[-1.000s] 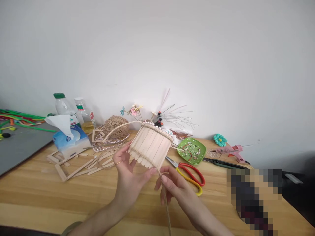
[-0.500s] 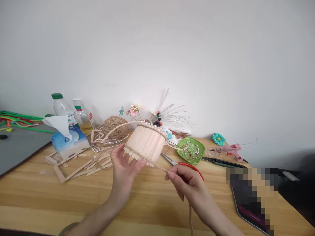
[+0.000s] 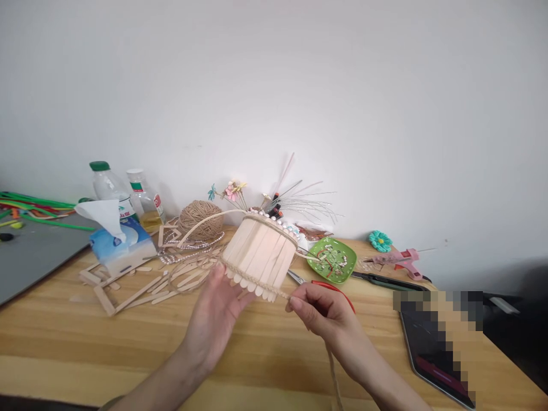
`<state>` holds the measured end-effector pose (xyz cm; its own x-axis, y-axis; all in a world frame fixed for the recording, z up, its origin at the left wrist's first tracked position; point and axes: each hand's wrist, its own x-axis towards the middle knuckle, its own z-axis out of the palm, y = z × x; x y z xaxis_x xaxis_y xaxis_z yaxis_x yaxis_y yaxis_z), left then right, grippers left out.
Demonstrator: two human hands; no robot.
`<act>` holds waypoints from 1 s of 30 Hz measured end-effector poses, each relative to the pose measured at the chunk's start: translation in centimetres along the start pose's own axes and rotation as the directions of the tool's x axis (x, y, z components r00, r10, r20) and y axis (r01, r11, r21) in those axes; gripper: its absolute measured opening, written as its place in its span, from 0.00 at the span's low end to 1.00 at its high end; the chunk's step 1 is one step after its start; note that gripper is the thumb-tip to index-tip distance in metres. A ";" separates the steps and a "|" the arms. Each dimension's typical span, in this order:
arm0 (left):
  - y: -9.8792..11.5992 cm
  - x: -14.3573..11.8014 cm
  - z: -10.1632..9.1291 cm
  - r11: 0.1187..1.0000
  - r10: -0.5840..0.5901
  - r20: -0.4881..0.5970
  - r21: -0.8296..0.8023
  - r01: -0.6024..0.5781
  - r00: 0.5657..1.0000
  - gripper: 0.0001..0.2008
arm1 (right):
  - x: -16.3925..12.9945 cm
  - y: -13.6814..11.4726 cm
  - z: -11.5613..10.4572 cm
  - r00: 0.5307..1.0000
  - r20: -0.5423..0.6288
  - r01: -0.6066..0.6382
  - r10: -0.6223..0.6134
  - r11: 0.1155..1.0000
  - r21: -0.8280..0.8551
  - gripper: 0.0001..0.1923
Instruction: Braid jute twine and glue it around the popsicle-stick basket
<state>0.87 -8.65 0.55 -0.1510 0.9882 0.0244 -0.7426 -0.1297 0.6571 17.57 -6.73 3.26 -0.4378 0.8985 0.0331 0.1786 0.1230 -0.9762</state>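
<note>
A round basket of upright craft sticks (image 3: 260, 251) is held tilted above the table, with pearl beads around its upper edge. My left hand (image 3: 216, 314) supports it from below and the left side, its thumb on the lower edge. Around the lower part of the sticks runs a braided twine cord (image 3: 252, 278). My right hand (image 3: 319, 308) is closed in a pinch on that cord, just off the basket's lower right. The cord's loose end (image 3: 333, 377) hangs below the right hand. Partly behind this hand lie red-handled scissors (image 3: 334, 287).
Behind the basket are a twine ball (image 3: 201, 220) and small artificial flowers (image 3: 231, 191). On the left are loose craft sticks (image 3: 132, 297), a tissue pack (image 3: 122, 242) and bottles (image 3: 145, 200). A green dish (image 3: 331, 260), pink glue gun (image 3: 405, 262) and tablet (image 3: 432, 354) are on the right.
The basket has shifted slightly right and turned a little. My left hand has changed its hold, its thumb now at the left lower edge. The right hand keeps pinching the cord.
</note>
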 end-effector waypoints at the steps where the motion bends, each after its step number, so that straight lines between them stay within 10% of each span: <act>1: 0.1 0.0 0.1 0.999 -0.010 0.012 -0.038 0.011 1.000 0.19 | 0.0 0.1 0.0 1.000 0.006 0.003 -0.003 1.000 0.001 0.22; 14: 0.5 -0.3 0.0 0.939 -0.159 0.010 -0.306 0.154 0.987 0.26 | -0.2 0.8 0.6 0.998 0.014 0.065 -0.065 0.997 -0.035 0.20; 30: -0.1 -0.6 -1.9 0.915 -0.177 0.356 -0.283 0.286 0.917 0.19 | 0.2 0.5 0.7 0.990 0.046 0.128 -0.132 0.988 0.090 0.14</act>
<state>-0.22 -9.43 -0.92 0.2252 0.9585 0.1748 -0.9077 0.1412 0.3951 16.90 -6.79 2.63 -0.4976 0.8540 0.1520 0.0414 0.1984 -0.9792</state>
